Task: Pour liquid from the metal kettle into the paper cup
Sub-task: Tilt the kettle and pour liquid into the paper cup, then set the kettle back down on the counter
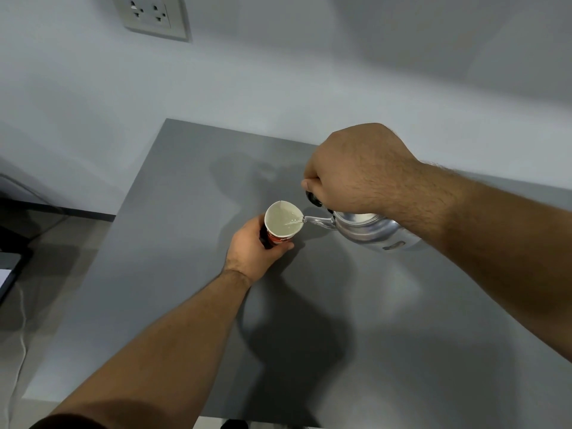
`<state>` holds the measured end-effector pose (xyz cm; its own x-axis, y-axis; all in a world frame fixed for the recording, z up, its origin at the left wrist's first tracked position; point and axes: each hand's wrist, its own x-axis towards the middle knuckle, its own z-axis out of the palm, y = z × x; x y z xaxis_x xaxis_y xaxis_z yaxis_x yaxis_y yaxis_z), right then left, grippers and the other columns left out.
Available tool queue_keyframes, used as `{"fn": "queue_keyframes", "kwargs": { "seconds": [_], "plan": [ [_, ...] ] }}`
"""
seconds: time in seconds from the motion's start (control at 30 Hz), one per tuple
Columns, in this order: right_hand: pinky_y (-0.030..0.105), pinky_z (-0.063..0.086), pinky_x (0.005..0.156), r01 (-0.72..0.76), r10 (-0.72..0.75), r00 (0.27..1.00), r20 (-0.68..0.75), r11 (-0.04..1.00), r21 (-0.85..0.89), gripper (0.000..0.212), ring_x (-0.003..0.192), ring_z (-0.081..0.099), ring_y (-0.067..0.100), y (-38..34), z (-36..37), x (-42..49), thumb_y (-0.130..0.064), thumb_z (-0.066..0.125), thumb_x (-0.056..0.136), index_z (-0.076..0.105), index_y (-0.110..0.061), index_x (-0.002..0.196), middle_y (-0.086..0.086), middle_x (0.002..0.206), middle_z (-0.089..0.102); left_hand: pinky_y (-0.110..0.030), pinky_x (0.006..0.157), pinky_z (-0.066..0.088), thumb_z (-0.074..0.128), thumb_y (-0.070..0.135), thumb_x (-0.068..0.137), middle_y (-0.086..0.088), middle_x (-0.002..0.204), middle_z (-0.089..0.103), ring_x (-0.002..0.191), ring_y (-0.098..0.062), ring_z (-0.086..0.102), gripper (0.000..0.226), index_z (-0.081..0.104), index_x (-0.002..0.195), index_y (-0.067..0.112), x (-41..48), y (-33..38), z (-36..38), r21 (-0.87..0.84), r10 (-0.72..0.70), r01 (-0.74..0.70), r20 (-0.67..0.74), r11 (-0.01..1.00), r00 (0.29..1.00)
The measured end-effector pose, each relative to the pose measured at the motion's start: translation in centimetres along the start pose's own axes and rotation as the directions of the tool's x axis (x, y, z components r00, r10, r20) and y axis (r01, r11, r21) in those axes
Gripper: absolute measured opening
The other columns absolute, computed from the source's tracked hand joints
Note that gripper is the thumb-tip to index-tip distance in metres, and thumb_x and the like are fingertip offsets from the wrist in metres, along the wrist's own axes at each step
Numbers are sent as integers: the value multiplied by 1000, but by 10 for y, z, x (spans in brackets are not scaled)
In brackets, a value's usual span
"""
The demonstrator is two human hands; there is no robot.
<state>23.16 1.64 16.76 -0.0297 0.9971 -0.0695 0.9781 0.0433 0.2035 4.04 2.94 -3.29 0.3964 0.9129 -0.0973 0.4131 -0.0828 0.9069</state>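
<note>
A paper cup (280, 230) with a red and black printed side stands on the grey table (356, 351), and my left hand (252, 247) is wrapped around its lower part. Pale liquid fills much of the cup. The metal kettle (371, 232) hangs tilted just right of the cup, its spout tip at the cup's right rim. A thin clear stream runs from the spout into the cup. My right hand (359, 171) is closed over the kettle's black handle from above, and hides most of that handle.
A pale wall rises right behind the table's far edge, with a double power socket (151, 13) high at the left. Left of the table, lower down, lie a dark shelf or device (12, 267) and a white cable (21, 351).
</note>
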Motion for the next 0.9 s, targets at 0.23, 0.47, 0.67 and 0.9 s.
{"fn": "queue_keyframes", "kwargs": {
  "seconds": [0.23,0.47,0.67,0.9],
  "plan": [
    [30,47,58,-87,78,994,72,987,137,34,75,65,19,7,-39,-43,-51,48,103,79,-38,94,-8,76,72,-34,93,59,94,37,67,15,111,76,103,-9,72,63,68,125,29,0,-2,1,-39,5,-5,-3,999,1000],
    [32,56,85,-274,286,954,84,727,629,17,86,70,-4,49,1,-58,-44,67,97,83,-43,104,-23,99,80,-42,95,60,93,35,66,10,110,79,104,-13,74,63,69,124,31,0,-6,3,-114,-9,10,12,993,1000],
    [19,51,78,-286,396,914,89,475,832,17,82,76,-2,83,33,-48,-38,68,99,85,-40,104,-28,105,80,-23,87,59,94,34,67,17,106,79,99,-6,74,59,70,120,36,0,-8,3,-121,8,-6,21,993,1000],
    [10,49,81,-271,453,889,60,417,867,22,91,75,-6,111,54,-2,-40,67,100,85,-33,111,-22,105,81,-36,93,60,96,33,67,12,108,80,101,-12,75,61,70,122,32,2,-12,3,-81,28,-26,22,996,999]
  ]
}}
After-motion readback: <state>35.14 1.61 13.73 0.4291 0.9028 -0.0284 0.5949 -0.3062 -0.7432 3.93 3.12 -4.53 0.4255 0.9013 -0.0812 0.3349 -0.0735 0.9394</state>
